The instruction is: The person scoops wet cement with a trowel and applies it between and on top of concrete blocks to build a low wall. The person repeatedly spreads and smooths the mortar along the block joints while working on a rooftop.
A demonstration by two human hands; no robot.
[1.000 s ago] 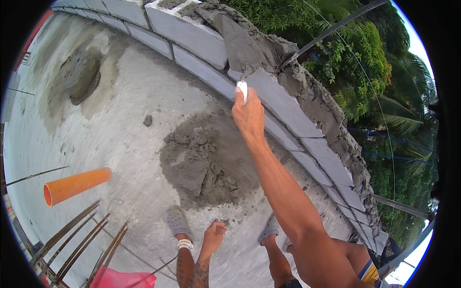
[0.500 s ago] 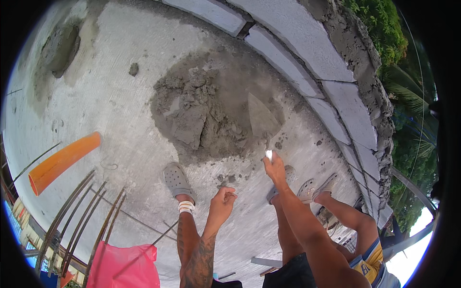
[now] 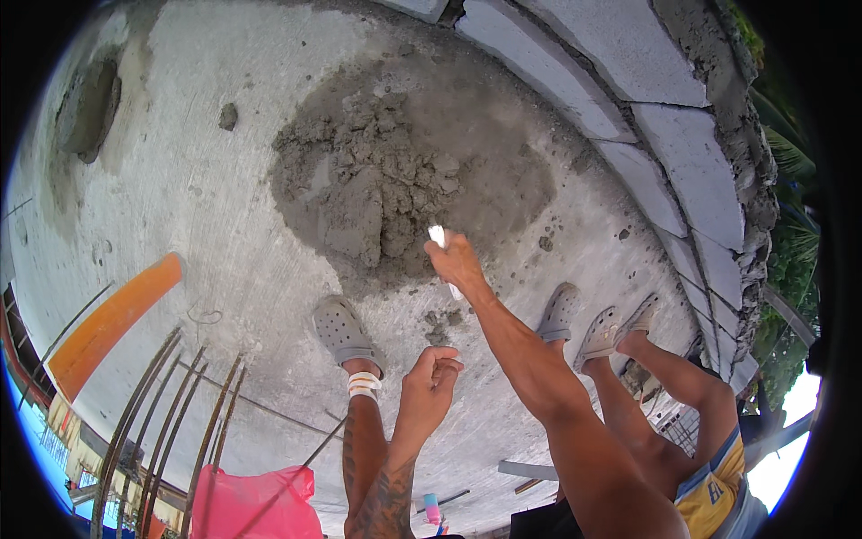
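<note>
A heap of wet grey mortar (image 3: 377,180) lies on the concrete floor in front of me. My right hand (image 3: 456,263) is closed around the white handle of a trowel (image 3: 437,236), at the heap's near right edge. The trowel's blade cannot be made out against the mortar. Lower down, my left hand (image 3: 429,388) hangs over the floor between my feet, its fingers curled in and nothing visible in them. Small mortar crumbs (image 3: 440,325) lie on the floor just beyond it.
A curved wall of pale blocks (image 3: 642,171) runs along the right. At left are an orange pipe (image 3: 117,319), upright rebar (image 3: 153,431) and a pink plastic bag (image 3: 256,503). Another person's leg (image 3: 682,386) is close on my right. More mortar (image 3: 90,112) sits far left.
My right hand has swung the trowel left, from the right side of the heap to its near edge. The blade, visible before, no longer shows. The view has shifted slightly.
</note>
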